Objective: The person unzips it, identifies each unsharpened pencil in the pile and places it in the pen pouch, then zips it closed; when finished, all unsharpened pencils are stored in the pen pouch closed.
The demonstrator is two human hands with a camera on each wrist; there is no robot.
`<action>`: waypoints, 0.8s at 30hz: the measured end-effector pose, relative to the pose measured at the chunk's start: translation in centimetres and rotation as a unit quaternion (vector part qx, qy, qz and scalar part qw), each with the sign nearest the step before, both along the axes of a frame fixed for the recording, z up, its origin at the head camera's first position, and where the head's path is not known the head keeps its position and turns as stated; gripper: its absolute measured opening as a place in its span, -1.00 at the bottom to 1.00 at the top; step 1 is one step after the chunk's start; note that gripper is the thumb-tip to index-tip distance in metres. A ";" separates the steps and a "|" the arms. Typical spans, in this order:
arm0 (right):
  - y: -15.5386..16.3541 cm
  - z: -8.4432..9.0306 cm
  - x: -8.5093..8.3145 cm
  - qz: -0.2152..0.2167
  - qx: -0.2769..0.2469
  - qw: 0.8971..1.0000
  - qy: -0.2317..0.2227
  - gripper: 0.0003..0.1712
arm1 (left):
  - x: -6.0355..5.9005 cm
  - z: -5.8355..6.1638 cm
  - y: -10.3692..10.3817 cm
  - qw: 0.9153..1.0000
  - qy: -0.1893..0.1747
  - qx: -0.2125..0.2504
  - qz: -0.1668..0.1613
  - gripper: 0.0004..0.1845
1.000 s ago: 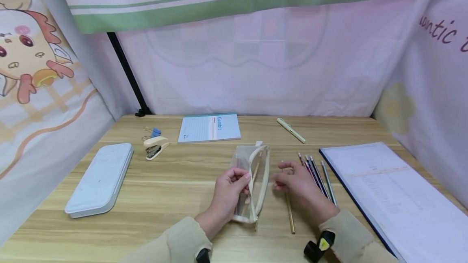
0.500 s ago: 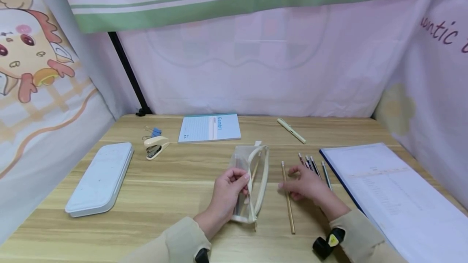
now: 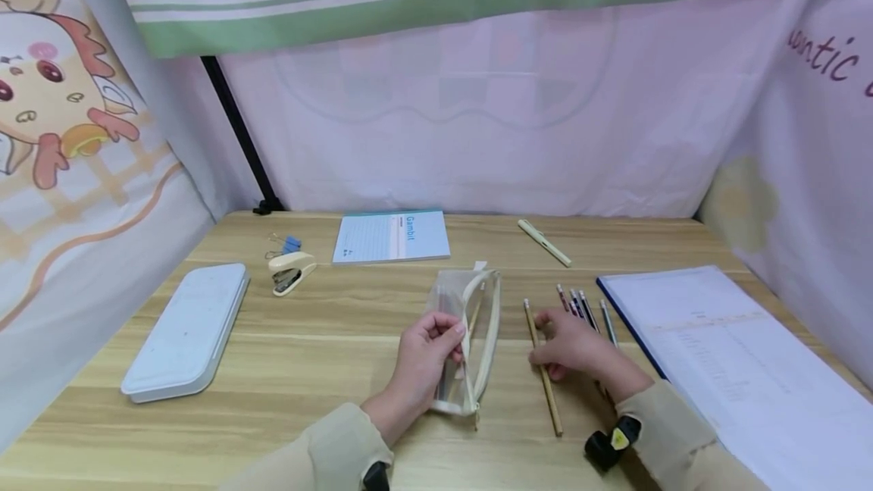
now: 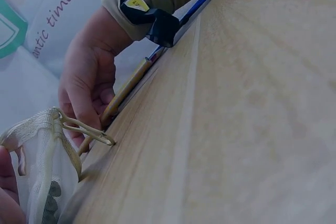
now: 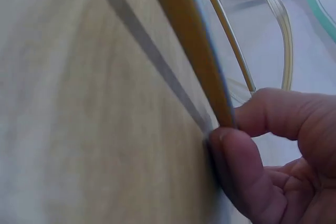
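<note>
Clear pouch (image 3: 470, 339) with cream zip; golden-brown pencil (image 3: 543, 370); pale blue case (image 3: 187, 332); light blue notebook (image 3: 391, 236); cream stapler (image 3: 291, 273); light wood-grain table (image 3: 307, 354); white curtain (image 3: 477, 6) with green stripe

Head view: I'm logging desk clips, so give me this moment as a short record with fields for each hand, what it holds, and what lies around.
left hand: holds the clear pouch by its open zip edge
pouch contents: one pencil inside, as far as shows
right hand: pinches the gold pencil, which touches the table
beside right hand: a row of pencils, partly under the hand
right edge: folder
far side: notebook, pen
left side: stapler, clips, white case
</note>
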State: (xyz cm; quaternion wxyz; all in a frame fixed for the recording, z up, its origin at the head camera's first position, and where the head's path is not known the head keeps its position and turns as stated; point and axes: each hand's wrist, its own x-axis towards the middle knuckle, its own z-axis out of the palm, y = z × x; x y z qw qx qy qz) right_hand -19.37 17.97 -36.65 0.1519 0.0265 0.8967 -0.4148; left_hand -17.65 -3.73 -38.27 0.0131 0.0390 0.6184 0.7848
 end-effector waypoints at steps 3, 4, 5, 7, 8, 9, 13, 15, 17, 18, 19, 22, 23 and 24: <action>0.3 -0.1 0.2 -0.013 -0.054 0.998 -0.007 -0.34 | 0.0 0.0 0.0 1.000 0.001 -0.001 0.000 -0.80; 0.5 -0.2 0.3 -0.019 -0.079 0.997 -0.010 -0.33 | -0.1 0.0 0.0 1.000 0.000 -0.001 0.000 -0.80; 0.6 -0.3 0.5 -0.026 -0.101 0.994 -0.010 -0.32 | 0.0 0.0 0.0 1.000 -0.001 -0.002 0.001 -0.81; 0.6 -0.5 0.7 -0.048 -0.154 0.987 -0.012 -0.31 | 0.0 0.0 0.0 1.000 -0.002 -0.003 0.001 -0.81; 0.6 -0.6 0.7 -0.059 -0.182 0.982 -0.010 -0.32 | 0.1 0.0 0.1 1.000 -0.002 -0.002 0.000 -0.81; 0.6 -0.6 0.8 -0.066 -0.207 0.976 -0.007 -0.34 | 0.1 0.1 0.1 1.000 -0.002 -0.002 -0.002 -0.81; 0.0 -0.7 0.8 -0.089 -0.299 0.950 0.012 -0.40 | 0.3 0.1 0.1 1.000 -0.001 0.000 -0.007 -0.80; -0.4 -0.5 0.7 -0.095 -0.326 0.940 0.023 -0.42 | 0.4 0.1 0.2 1.000 -0.001 0.002 -0.008 -0.79; -1.0 -0.3 0.7 -0.104 -0.350 0.930 0.031 -0.40 | 0.4 0.1 0.3 1.000 -0.001 0.003 -0.008 -0.79; -1.4 -0.2 0.6 -0.107 -0.359 0.926 0.036 -0.40 | 0.4 0.1 0.4 1.000 -0.001 0.003 -0.008 -0.79; -1.7 -0.2 0.6 -0.109 -0.366 0.923 0.040 -0.39 | 0.4 0.1 0.4 1.000 -0.001 0.004 -0.009 -0.79; -2.9 -0.3 0.5 -0.109 -0.378 0.918 0.039 -0.39 | 0.4 0.0 0.6 1.000 -0.002 0.004 -0.012 -0.79; -3.3 -0.4 0.5 -0.107 -0.376 0.920 0.036 -0.40 | 0.4 0.0 0.7 1.000 -0.002 0.005 -0.013 -0.79; -3.6 -0.4 0.5 -0.103 -0.373 0.921 0.032 -0.41 | 0.4 0.0 0.8 1.000 -0.002 0.006 -0.013 -0.79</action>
